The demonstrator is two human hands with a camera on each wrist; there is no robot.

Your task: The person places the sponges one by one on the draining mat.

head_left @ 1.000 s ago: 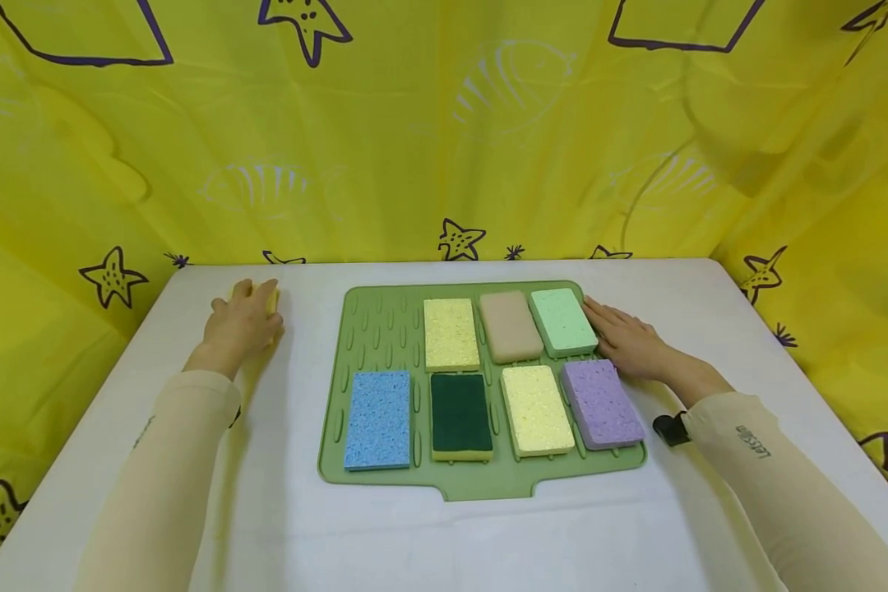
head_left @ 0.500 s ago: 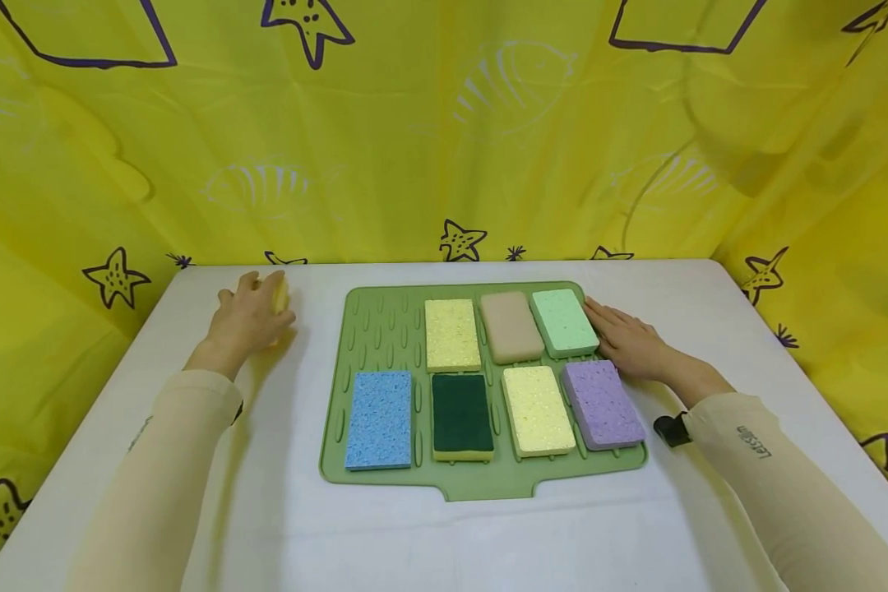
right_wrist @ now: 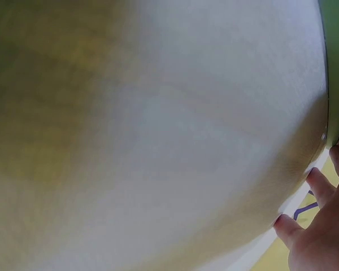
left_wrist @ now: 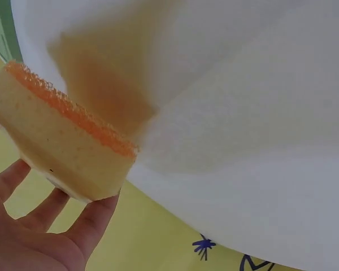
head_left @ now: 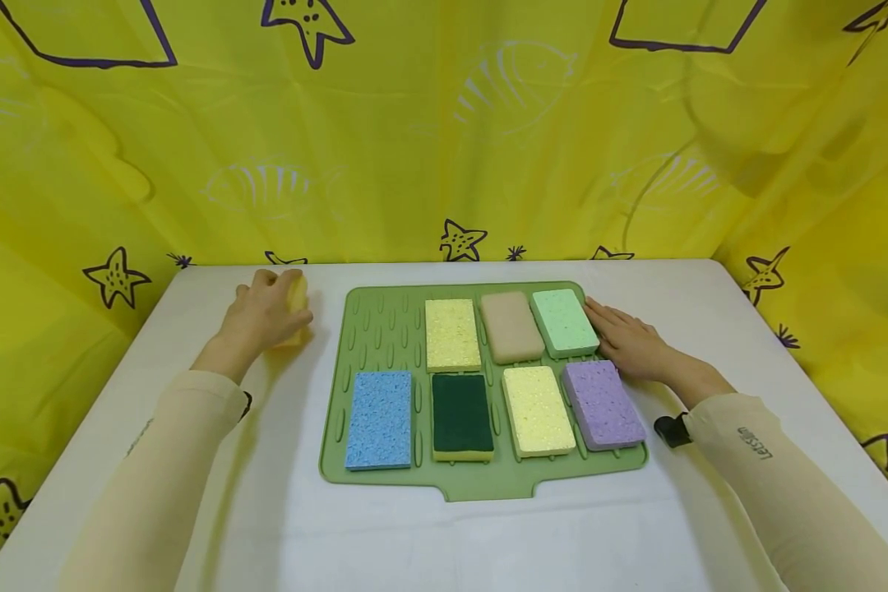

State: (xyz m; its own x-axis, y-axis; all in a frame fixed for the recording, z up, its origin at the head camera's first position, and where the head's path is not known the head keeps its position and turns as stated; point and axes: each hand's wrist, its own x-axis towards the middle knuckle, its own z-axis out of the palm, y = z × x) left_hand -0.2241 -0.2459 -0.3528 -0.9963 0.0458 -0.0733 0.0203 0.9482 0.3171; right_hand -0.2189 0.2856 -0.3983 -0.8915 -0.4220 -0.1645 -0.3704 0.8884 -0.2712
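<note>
My left hand [head_left: 257, 314] grips a yellow sponge [head_left: 298, 300] above the table, left of the green mat [head_left: 377, 329]. In the left wrist view the sponge [left_wrist: 62, 135] shows an orange scrubbing layer facing the table, and its shadow falls on the white cloth. My right hand [head_left: 632, 341] lies with fingers extended at the mat's right edge, beside the mint green sponge [head_left: 565, 322] and the purple sponge [head_left: 603, 404]. In the right wrist view the fingertips of the right hand [right_wrist: 322, 220] touch down by the mat's rim.
The mat also bears a blue sponge [head_left: 379, 419], a dark green-topped sponge [head_left: 462, 413], two pale yellow sponges [head_left: 451, 333] and a beige sponge [head_left: 512, 326]. Its upper left part shows bare ridges. A yellow curtain [head_left: 414, 148] stands behind the white table [head_left: 370, 543].
My left hand has lifted the yellow sponge and moved it right, closer to the mat's left edge. The right hand and the sponges on the mat stay in place.
</note>
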